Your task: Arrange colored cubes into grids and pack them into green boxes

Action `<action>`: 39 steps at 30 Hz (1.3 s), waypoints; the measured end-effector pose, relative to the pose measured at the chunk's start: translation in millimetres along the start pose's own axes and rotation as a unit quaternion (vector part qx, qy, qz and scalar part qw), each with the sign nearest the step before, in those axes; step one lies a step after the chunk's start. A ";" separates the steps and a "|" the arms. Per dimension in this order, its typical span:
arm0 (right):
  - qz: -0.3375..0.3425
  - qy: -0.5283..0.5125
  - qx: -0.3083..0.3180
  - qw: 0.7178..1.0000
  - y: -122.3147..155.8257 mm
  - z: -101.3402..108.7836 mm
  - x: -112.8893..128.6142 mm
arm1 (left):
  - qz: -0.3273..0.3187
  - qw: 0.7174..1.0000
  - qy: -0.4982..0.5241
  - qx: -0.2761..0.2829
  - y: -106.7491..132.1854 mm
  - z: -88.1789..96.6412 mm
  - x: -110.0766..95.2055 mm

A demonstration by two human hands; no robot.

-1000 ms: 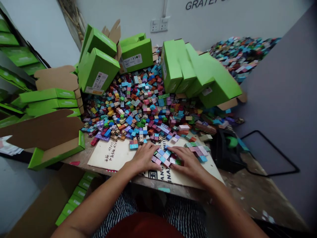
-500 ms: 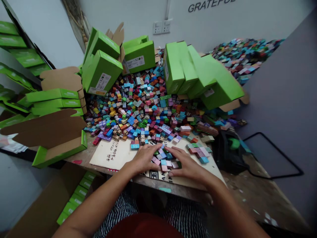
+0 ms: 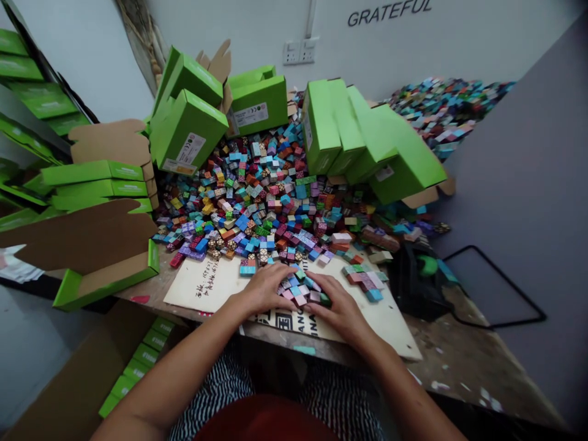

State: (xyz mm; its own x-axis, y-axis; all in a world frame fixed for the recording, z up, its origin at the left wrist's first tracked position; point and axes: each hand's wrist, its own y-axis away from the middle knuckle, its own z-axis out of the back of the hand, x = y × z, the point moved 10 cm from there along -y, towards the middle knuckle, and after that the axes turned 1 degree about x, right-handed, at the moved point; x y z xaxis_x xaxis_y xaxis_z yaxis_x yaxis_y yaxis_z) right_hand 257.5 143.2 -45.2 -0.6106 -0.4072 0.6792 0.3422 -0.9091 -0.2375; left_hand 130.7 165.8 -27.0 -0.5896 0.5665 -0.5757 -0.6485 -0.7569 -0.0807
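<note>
A small cluster of coloured blocks (image 3: 301, 288) lies on a pale wooden board (image 3: 206, 285) at the table's near edge. My left hand (image 3: 263, 289) presses against the cluster's left side with its fingers curled round it. My right hand (image 3: 339, 306) cups the right side, fingers bent over the blocks. Both hands squeeze the cluster between them. A second small group of pink, green and blue blocks (image 3: 366, 278) sits on the board just right of my right hand.
A big heap of coloured blocks (image 3: 266, 196) covers the table behind the board. Closed green boxes (image 3: 367, 138) lean at the back; flat green boxes (image 3: 94, 184) stack at the left. A black object (image 3: 420, 278) stands on the right.
My hands have drawn closer together, and the loose blocks between them are now packed into a tighter cluster. The camera view shifted slightly.
</note>
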 end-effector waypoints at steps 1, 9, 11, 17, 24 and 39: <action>-0.001 0.003 -0.008 1.000 1.3 1.7 -1.4 | 0.000 1.000 -0.003 -0.002 -1.6 0.3 -0.2; -0.022 0.159 0.004 0.987 -2.5 -1.8 -2.6 | 0.048 0.995 -0.084 -0.032 -1.9 3.1 -2.1; -0.013 0.160 0.005 0.987 -7.8 0.5 -2.3 | 0.053 0.996 -0.066 -0.035 -0.6 5.0 -1.2; 0.034 0.078 0.095 0.992 -21.9 3.3 -0.2 | 0.034 0.999 -0.018 0.007 -1.1 4.6 0.6; 0.008 0.089 0.104 0.991 -37.8 -5.9 11.7 | 0.048 0.997 -0.050 -0.024 -13.0 -3.5 5.7; 0.007 0.180 0.015 0.984 -10.7 4.1 2.8 | 0.168 0.974 -0.139 -0.061 62.7 16.7 15.5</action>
State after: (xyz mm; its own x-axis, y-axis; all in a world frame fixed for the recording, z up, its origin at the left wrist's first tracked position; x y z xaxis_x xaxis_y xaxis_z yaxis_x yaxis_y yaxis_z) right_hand 255.1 152.1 -37.9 -0.8175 -0.4283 0.3851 0.3689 -0.9028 -0.2211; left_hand 72.8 132.6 -27.4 -0.8775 0.3337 -0.3444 -0.3446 -0.9382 -0.0309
